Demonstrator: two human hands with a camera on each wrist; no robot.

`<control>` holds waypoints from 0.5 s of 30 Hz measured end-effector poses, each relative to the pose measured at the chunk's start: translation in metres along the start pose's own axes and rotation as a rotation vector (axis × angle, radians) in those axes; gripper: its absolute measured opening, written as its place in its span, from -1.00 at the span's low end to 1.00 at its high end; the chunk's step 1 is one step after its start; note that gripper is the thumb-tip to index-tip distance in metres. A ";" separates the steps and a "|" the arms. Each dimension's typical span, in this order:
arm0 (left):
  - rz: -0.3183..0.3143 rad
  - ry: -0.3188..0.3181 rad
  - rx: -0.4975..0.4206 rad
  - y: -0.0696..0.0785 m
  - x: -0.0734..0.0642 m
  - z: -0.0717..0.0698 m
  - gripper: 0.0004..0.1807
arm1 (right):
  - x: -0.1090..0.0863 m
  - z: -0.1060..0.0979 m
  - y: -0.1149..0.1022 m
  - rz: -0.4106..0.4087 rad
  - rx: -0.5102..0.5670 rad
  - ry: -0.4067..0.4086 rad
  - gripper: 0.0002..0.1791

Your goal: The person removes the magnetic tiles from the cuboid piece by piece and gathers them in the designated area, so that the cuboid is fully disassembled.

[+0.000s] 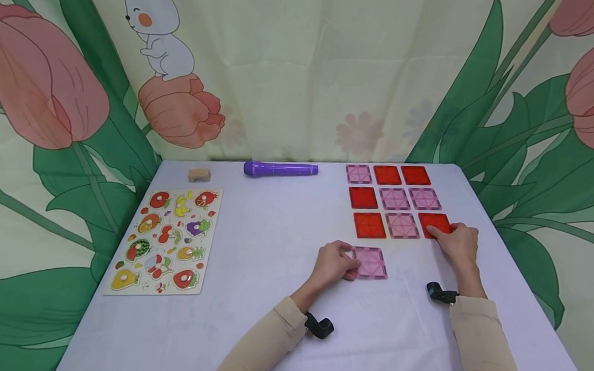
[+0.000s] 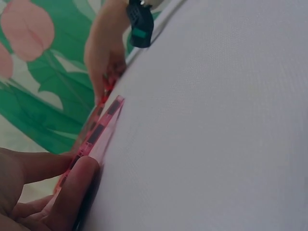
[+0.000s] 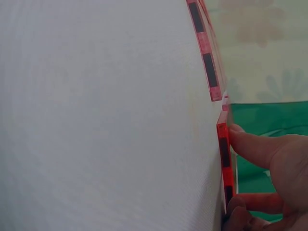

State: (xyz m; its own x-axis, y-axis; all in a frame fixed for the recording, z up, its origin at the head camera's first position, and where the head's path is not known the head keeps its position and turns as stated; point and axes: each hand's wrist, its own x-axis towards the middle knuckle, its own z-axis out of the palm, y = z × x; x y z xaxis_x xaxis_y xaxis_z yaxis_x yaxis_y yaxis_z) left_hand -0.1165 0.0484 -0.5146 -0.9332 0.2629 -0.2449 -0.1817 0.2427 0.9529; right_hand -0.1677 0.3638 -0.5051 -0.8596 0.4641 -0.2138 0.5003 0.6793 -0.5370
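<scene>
My left hand (image 1: 332,263) pinches a pink translucent magnetic tile (image 1: 371,263) by its left edge. In the left wrist view, thumb and finger grip that pink tile (image 2: 98,130), which stands tilted off the white cloth. Farther right, my right hand (image 1: 458,245) holds a red magnetic tile (image 1: 432,224) at the near right corner of a layout of tiles. In the right wrist view, the thumb and fingers pinch this red tile (image 3: 225,154) near its two ends. Beside it lie a pink tile (image 1: 402,225) and another red tile (image 1: 370,226).
Behind those tiles are two more rows, mixing red tiles (image 1: 363,198) and pink tiles (image 1: 424,199). A purple microphone-shaped toy (image 1: 280,170) lies at the table's back edge. At left are a fruit puzzle board (image 1: 167,241) and a small wooden block (image 1: 199,174). A printed curtain (image 1: 282,68) hangs behind.
</scene>
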 end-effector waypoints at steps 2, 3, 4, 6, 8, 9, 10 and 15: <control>0.001 0.010 -0.001 0.001 0.001 0.003 -0.55 | -0.001 0.000 -0.001 0.003 0.004 -0.001 -0.10; 0.002 0.014 0.001 0.002 0.001 0.005 -0.56 | -0.001 0.000 -0.001 0.005 0.006 -0.002 -0.10; 0.000 0.020 0.009 0.004 0.002 0.007 -0.56 | -0.001 -0.001 -0.001 0.005 0.008 -0.003 -0.10; -0.009 0.033 0.027 0.006 0.003 0.010 -0.56 | -0.002 -0.001 -0.002 0.008 0.009 -0.003 -0.10; -0.015 0.041 0.045 0.007 0.004 0.013 -0.56 | -0.002 -0.001 -0.001 0.009 0.005 -0.004 -0.09; -0.013 0.045 0.055 0.008 0.005 0.014 -0.57 | -0.002 -0.001 -0.001 0.009 0.003 -0.005 -0.09; -0.012 0.049 0.067 0.009 0.006 0.016 -0.58 | -0.002 -0.001 -0.001 0.009 0.001 -0.004 -0.09; 0.009 0.065 0.106 0.011 0.010 0.019 -0.60 | -0.002 0.000 0.000 0.005 0.003 -0.002 -0.08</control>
State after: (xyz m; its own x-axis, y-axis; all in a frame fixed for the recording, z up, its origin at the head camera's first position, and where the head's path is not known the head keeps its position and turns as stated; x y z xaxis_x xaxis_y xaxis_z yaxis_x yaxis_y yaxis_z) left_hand -0.1216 0.0715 -0.5099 -0.9534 0.2052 -0.2212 -0.1429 0.3388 0.9299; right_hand -0.1658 0.3628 -0.5045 -0.8572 0.4665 -0.2183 0.5044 0.6748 -0.5386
